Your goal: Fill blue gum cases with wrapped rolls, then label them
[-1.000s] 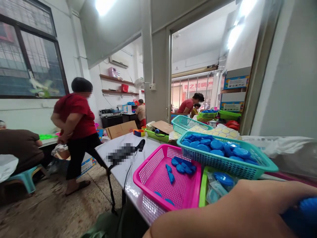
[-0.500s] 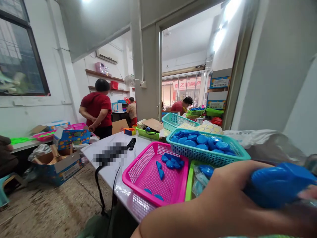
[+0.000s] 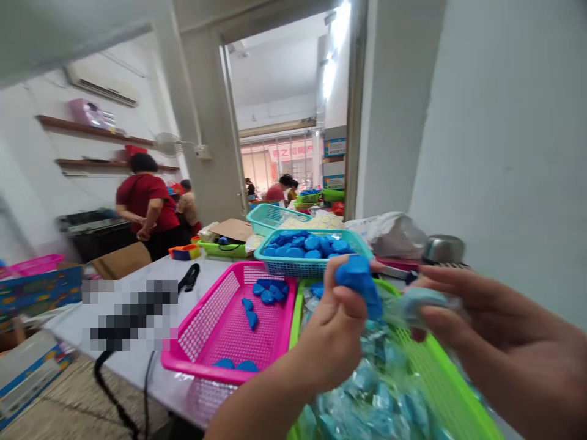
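My left hand (image 3: 337, 324) is closed around a blue plastic piece (image 3: 360, 282), held above the green basket. To its right, my right hand (image 3: 463, 311) pinches a pale blue piece in clear plastic wrap (image 3: 424, 304). The two held things are close together; blur hides whether they touch. Below them, the green basket (image 3: 452, 373) holds many wrapped pale blue pieces (image 3: 367, 397). A pink basket (image 3: 215, 330) on the left has several dark blue pieces (image 3: 270, 292) in it. Behind, a teal basket (image 3: 293, 267) is full of blue pieces (image 3: 312, 244).
A black strap (image 3: 189, 278) lies on the white table (image 3: 123, 366) at the left. Behind are another teal basket (image 3: 261, 215), an orange and blue ring (image 3: 184, 252), a plastic bag (image 3: 394, 235) and a metal bowl (image 3: 444, 249). A person in red (image 3: 149, 201) stands farther back.
The view has swung right. My left hand, holding the blue piece, now appears nearer the middle, and my right hand with the wrapped piece is plainly in view.
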The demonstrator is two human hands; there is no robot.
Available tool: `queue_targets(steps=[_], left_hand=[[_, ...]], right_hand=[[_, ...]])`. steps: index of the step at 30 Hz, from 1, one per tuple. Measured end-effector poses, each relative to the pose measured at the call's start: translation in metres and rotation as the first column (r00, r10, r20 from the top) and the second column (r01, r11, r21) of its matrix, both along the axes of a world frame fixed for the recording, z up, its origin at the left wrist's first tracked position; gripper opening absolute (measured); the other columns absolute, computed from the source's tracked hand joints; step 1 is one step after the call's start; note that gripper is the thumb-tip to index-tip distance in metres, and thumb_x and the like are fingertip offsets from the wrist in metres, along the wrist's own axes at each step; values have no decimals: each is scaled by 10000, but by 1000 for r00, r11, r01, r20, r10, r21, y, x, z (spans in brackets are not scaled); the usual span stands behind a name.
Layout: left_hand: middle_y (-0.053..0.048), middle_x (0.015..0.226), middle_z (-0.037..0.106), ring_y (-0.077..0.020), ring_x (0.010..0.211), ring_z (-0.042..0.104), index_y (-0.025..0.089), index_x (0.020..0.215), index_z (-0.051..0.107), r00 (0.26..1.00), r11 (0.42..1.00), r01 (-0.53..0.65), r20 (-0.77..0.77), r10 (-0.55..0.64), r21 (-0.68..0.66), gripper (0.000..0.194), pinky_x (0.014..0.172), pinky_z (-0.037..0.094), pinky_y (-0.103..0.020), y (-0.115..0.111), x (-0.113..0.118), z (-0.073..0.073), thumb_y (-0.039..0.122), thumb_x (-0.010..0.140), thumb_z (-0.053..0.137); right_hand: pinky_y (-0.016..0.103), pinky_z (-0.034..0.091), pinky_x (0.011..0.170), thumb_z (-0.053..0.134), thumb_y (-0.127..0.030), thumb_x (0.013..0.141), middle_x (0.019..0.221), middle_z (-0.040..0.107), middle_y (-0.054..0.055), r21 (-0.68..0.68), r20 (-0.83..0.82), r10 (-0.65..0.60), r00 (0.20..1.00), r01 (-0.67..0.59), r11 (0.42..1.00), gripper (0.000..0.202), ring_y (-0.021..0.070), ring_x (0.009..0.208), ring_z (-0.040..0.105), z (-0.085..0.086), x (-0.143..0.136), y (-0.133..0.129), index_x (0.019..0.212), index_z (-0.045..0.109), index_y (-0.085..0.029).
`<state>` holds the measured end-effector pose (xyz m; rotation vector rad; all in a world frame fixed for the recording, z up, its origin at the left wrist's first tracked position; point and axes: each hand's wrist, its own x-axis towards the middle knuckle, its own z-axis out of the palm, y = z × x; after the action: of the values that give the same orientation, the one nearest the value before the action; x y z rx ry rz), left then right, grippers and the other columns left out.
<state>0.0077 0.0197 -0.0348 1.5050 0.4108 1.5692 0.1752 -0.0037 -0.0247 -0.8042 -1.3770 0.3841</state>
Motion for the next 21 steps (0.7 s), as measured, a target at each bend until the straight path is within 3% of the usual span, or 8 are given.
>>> queue_targets(steps=[3, 8, 12, 17, 21], left_hand=[[-27, 914, 544, -196, 880, 540, 283, 1112, 600, 999, 998, 4, 35, -2, -65, 643, 817, 530, -298, -2, -1, 4, 846, 809, 528], [-31, 964, 565, -188, 841, 532, 308, 1142, 585, 998, 995, 12, 69, -5, -96, 637, 771, 531, -296, -3, 0, 5, 845, 802, 541], [-44, 1054, 566, -209, 927, 542, 317, 1112, 610, 997, 1000, -24, 70, 25, -10, 588, 860, 533, -329, -8, 2, 5, 825, 832, 521], [-69, 1111, 543, -268, 1118, 499, 303, 1033, 674, 998, 989, -69, 14, 67, 128, 566, 1039, 476, -415, -14, -3, 6, 807, 859, 481], [-70, 1058, 536, -275, 1125, 490, 300, 1025, 705, 999, 983, -41, 1, 41, 178, 563, 1073, 451, -448, -15, -6, 3, 793, 864, 487]], right_hand=[[175, 607, 527, 885, -399, 735, 687, 738, -23, -48, -105, 38, 994, -44, 998, 243, 133, 562, 693, 7, -14, -8, 954, 805, -331], [286, 676, 774, 847, -284, 794, 947, 793, 10, 73, -96, 69, 993, -62, 995, 185, 195, 836, 768, 6, -18, -11, 970, 797, -312], [299, 685, 731, 810, -268, 835, 928, 803, 9, 117, 48, 117, 992, -122, 986, 188, 212, 818, 781, 3, -17, -6, 1017, 782, -300], [273, 652, 674, 792, -218, 849, 920, 798, 14, 279, 226, -58, 972, -8, 960, 193, 197, 772, 756, 4, -18, -5, 1020, 781, -306], [258, 641, 792, 743, -136, 879, 995, 790, 5, 361, 296, -40, 954, -73, 930, 256, 184, 897, 753, 9, -18, -10, 1053, 767, -323]])
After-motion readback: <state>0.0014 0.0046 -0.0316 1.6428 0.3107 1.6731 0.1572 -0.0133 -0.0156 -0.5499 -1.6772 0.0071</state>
